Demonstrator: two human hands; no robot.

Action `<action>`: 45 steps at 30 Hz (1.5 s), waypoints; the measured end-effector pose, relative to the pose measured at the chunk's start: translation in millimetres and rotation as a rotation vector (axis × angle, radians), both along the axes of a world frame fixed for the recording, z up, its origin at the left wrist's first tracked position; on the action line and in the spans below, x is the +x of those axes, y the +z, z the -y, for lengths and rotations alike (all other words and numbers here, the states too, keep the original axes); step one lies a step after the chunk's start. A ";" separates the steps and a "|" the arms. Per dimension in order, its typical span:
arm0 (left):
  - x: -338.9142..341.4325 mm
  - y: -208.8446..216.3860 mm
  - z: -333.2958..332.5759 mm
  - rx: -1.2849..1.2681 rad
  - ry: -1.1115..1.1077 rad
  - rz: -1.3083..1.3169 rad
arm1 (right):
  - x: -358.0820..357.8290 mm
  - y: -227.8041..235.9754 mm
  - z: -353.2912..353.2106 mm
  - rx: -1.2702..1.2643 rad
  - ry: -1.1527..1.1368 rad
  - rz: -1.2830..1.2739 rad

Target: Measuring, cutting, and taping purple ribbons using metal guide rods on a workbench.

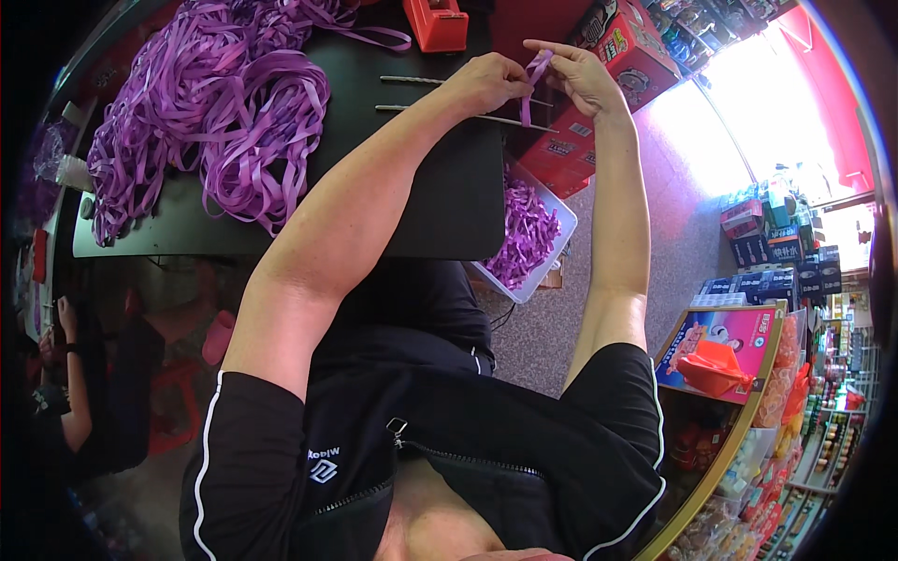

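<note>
My left hand (493,84) is closed in a pinch on a purple ribbon (527,107) past the table's right edge. My right hand (585,79) meets the ribbon's upper part with its thumb and curled fingers, while the index finger stretches out above. Downward, the ribbon reaches a thin metal rod (468,116) that juts out from the tabletop. A second, twisted rod (412,79) lies parallel to it, partly hidden behind my left hand. Beneath the hands stands a white plastic bin (552,257) holding many short purple ribbon pieces (528,229).
A big tangled heap of purple ribbon (206,103) covers the left of the dark table (412,196). A red tape dispenser (437,26) sits at its far edge. Red cartons (636,56) stand beyond my right hand. A display case (716,351) is at right; another person's arm (77,383) shows at left.
</note>
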State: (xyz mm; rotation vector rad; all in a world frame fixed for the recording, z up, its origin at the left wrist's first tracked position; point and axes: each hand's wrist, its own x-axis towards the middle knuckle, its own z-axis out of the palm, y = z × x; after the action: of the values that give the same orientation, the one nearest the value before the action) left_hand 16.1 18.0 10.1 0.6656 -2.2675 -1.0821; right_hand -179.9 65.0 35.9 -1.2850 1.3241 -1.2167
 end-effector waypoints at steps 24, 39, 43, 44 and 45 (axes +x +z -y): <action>1.9 4.2 0.6 0.046 0.032 0.087 | 21.1 -0.3 4.3 -0.389 -0.382 -0.535; 5.6 2.6 11.9 0.189 -0.116 0.004 | 0.7 -49.4 25.7 -0.440 -0.248 -0.104; 9.9 5.9 12.6 0.204 -0.174 -0.009 | 17.9 -31.0 18.1 -0.558 -0.424 -0.503; 9.7 6.5 12.4 0.210 -0.173 -0.008 | 16.8 -29.0 17.6 -0.672 -0.442 -0.810; 9.3 6.8 11.8 0.216 -0.172 -0.007 | 16.3 -27.8 16.9 -0.778 -0.452 -1.120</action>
State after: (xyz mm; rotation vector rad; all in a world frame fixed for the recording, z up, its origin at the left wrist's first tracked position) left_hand 25.4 6.3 16.9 0.5562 -2.2546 -1.4239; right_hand -163.6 48.2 8.1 -2.5532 2.0849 -1.4291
